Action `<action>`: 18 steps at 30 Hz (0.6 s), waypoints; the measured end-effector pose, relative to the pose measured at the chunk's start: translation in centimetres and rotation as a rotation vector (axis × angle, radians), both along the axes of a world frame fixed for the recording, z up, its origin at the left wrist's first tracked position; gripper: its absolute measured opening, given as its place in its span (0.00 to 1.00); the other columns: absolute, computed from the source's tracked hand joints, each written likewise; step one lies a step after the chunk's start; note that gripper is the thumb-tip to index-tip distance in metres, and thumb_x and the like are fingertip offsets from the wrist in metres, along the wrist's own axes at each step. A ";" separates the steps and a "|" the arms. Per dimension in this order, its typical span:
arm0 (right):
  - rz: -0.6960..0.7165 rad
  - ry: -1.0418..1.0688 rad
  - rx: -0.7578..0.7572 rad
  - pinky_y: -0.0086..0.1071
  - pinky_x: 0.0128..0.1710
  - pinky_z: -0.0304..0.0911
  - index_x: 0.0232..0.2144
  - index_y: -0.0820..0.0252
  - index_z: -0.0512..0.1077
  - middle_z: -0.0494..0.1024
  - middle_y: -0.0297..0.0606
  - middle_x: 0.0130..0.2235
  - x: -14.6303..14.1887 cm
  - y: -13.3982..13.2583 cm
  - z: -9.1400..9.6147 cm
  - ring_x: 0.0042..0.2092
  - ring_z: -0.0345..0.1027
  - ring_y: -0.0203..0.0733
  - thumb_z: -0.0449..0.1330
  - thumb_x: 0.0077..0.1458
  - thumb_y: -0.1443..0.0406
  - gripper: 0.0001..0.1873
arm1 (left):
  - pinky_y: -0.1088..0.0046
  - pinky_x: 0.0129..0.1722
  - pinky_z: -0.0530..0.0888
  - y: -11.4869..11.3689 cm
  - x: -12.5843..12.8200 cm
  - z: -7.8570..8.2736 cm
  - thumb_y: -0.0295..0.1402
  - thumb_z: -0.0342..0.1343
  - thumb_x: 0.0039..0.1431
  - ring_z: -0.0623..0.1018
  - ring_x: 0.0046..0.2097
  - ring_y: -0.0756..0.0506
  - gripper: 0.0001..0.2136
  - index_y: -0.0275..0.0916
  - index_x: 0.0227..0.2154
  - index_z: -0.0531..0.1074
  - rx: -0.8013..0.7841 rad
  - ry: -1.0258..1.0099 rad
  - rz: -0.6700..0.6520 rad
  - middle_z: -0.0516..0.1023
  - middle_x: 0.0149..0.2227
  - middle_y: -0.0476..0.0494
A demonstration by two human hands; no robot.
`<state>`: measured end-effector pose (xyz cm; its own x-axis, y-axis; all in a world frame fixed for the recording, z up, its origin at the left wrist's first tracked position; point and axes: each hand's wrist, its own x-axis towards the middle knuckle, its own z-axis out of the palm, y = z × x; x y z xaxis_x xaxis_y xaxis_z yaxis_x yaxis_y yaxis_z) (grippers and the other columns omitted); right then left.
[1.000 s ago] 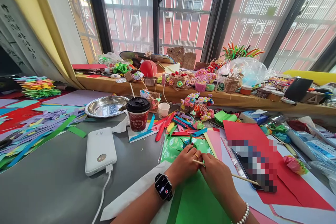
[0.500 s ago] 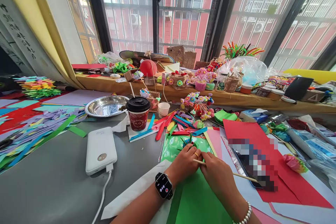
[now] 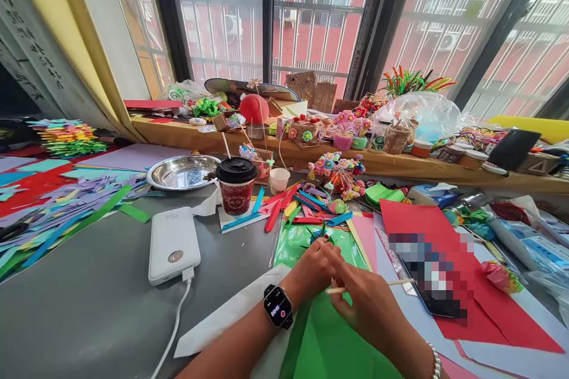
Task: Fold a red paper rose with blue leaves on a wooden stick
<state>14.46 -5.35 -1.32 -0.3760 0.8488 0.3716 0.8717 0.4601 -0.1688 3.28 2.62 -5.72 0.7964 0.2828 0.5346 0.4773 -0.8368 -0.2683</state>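
My left hand [image 3: 310, 267], with a smartwatch [image 3: 278, 307] on its wrist, is closed around a small folded-paper piece [image 3: 322, 232] whose green and dark-blue points stick out past the fingers. Most of that piece is hidden. My right hand [image 3: 371, 302] keeps a thin wooden stick [image 3: 401, 281] across its palm, with one end poking out by the thumb. Its forefingers reach over the left fingers to the paper piece; the fingertips' exact grip is hidden. Beneath both hands lie green paper sheets [image 3: 338, 343] and a glossy green packet [image 3: 288, 243].
Left of my hands are a white power bank [image 3: 174, 246] with a cable, a lidded cup [image 3: 236, 192] and a metal plate [image 3: 178, 174]. Coloured paper strips [image 3: 306, 204] lie ahead. To the right are a phone [image 3: 431, 284], red paper [image 3: 493, 308] and a pink paper flower [image 3: 500, 277].
My right fingers have stretched forward over the left hand onto the paper piece. The stick has shifted back with the right hand and lies flatter. The view has moved slightly.
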 end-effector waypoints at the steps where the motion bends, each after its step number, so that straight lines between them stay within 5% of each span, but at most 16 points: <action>1: 0.059 -0.016 -0.017 0.27 0.20 0.55 0.55 0.59 0.49 0.73 0.32 0.26 -0.2 -0.1 0.2 0.24 0.65 0.37 0.49 0.42 0.75 0.35 | 0.69 0.43 0.63 0.0 0.0 0.0 0.28 0.47 0.54 0.70 0.34 0.49 0.02 0.37 0.29 0.63 -0.004 0.012 0.003 0.71 0.30 0.49; 6: 0.267 -0.120 -0.091 0.27 0.19 0.50 0.53 0.56 0.53 0.73 0.33 0.26 -1.1 -0.7 0.8 0.25 0.65 0.37 0.49 0.43 0.76 0.33 | 0.68 0.43 0.62 0.1 0.1 0.0 0.24 0.45 0.56 0.69 0.34 0.48 0.04 0.35 0.30 0.64 0.029 0.031 0.019 0.71 0.32 0.47; 18: 0.340 -0.194 -0.167 0.28 0.20 0.43 0.54 0.48 0.49 0.72 0.30 0.27 -1.6 -1.2 0.3 0.24 0.61 0.36 0.50 0.39 0.71 0.37 | 0.68 0.42 0.62 -0.1 0.0 0.3 0.23 0.46 0.54 0.69 0.33 0.48 0.04 0.35 0.29 0.64 0.069 -0.007 0.006 0.71 0.31 0.48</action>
